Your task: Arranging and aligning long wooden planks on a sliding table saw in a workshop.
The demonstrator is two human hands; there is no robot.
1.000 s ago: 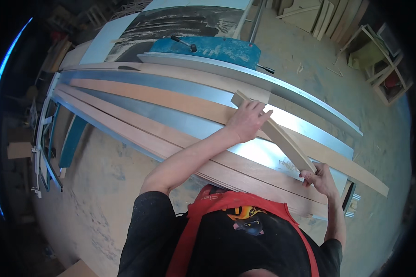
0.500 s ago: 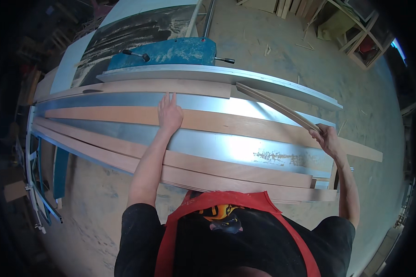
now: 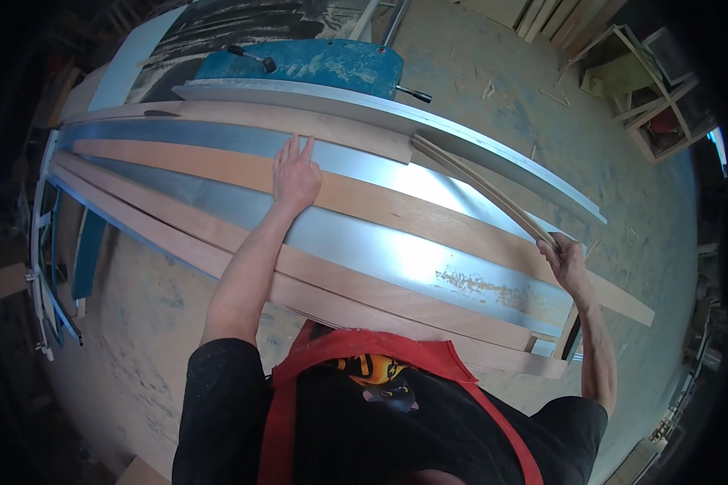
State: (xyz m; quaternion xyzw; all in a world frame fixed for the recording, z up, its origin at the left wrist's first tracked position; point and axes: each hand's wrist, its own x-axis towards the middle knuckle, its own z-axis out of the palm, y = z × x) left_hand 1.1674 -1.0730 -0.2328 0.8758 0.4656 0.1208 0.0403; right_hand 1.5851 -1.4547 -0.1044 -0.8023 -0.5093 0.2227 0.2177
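Note:
My left hand (image 3: 297, 174) has its fingers stretched out. Its fingertips meet the near edge of a long pale wooden board (image 3: 332, 129) lying along the metal fence (image 3: 493, 158). Beneath that hand runs an orange-tinted wooden board (image 3: 429, 208), which reaches past the right end of the metal table (image 3: 364, 248). My right hand (image 3: 565, 260) is closed round the near end of a narrow wooden strip (image 3: 481, 186). The strip slants away to the far left, its other end close to the right end of the far board.
Several pinkish boards (image 3: 364, 287) lie along the table's near edge, against my red apron (image 3: 380, 343). Behind the fence sits a blue machine housing (image 3: 315, 69) with black-handled levers. Wooden frames (image 3: 663, 105) stand at far right, and wood scraps lie on the floor (image 3: 493, 89).
The whole view has turned a little, so the table and boards slope more down to the right. Both hands keep nearly the same places on the wood.

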